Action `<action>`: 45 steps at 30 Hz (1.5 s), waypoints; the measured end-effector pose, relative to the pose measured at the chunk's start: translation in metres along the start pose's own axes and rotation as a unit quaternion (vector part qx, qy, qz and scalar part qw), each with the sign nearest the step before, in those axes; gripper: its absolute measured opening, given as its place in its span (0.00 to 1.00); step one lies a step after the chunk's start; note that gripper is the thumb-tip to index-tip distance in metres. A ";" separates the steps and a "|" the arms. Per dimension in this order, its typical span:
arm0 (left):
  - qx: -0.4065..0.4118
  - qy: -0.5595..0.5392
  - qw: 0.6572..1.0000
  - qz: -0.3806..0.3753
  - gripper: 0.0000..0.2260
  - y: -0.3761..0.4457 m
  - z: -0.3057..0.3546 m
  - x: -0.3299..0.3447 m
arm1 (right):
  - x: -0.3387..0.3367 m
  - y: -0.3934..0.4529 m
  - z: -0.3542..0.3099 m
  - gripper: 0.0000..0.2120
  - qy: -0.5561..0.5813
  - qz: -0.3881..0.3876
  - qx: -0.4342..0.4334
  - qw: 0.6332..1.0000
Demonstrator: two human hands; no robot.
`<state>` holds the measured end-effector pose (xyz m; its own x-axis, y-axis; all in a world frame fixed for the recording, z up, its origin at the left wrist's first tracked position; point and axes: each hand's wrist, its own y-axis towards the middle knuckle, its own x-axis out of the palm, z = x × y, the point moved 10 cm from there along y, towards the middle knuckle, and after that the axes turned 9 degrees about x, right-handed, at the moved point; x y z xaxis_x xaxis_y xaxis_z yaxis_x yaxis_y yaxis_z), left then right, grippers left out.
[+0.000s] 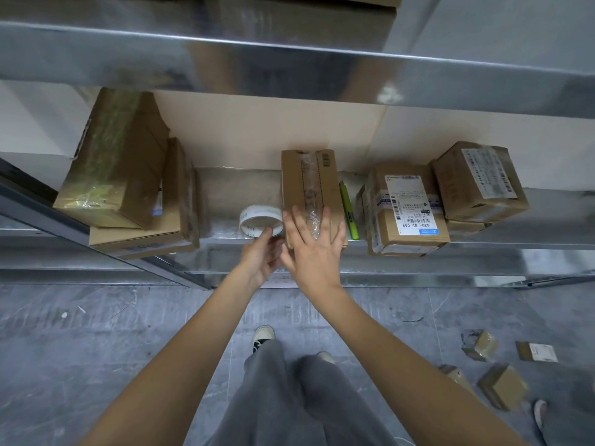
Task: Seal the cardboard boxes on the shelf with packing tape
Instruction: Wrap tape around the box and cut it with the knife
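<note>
Right hand (317, 244): laid flat with fingers spread on the near end of the middle box (311, 191); a clear tape strip is seen under the fingertips.
Left hand (262, 259): the near rim of the tape roll (261, 220) is touched by the fingertips; whether it is pinched cannot be told, as the right hand partly covers it.
Tape roll: stood on the shelf (225, 201), just beside the middle box, on its left.
Middle box: set lengthwise on the shelf, its flaps closed, clear tape run along its top seam.
Pen (349, 210): a green one is laid on the shelf, just right of the middle box.
Left boxes (128, 175): stacked and tilted at the shelf's left end.
Right boxes (441, 201): labelled, taped parcels are piled at the shelf's right.
Floor (96, 342): grey; small parcels (492, 368) are scattered at the right.
</note>
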<state>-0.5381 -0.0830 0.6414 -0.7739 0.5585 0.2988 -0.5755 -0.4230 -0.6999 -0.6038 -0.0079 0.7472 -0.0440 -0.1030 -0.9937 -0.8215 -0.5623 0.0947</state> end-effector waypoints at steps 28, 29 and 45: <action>0.397 0.526 0.743 0.114 0.13 -0.061 0.126 0.069 | -0.010 0.001 0.044 0.41 0.196 -0.042 0.118 0.973; 0.399 0.529 0.742 0.106 0.13 -0.062 0.129 0.069 | -0.010 0.001 0.045 0.41 0.188 -0.035 0.120 0.974; 0.143 0.035 0.988 0.054 0.09 -0.011 0.074 0.017 | -0.030 0.017 0.026 0.52 0.043 -0.015 0.072 0.996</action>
<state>-0.5649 -0.1218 0.7020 -0.8209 0.5421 0.1795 -0.5488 -0.6623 -0.5101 -0.6309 0.0073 0.7773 0.0257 -0.1605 -0.9867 -0.8953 -0.4429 0.0487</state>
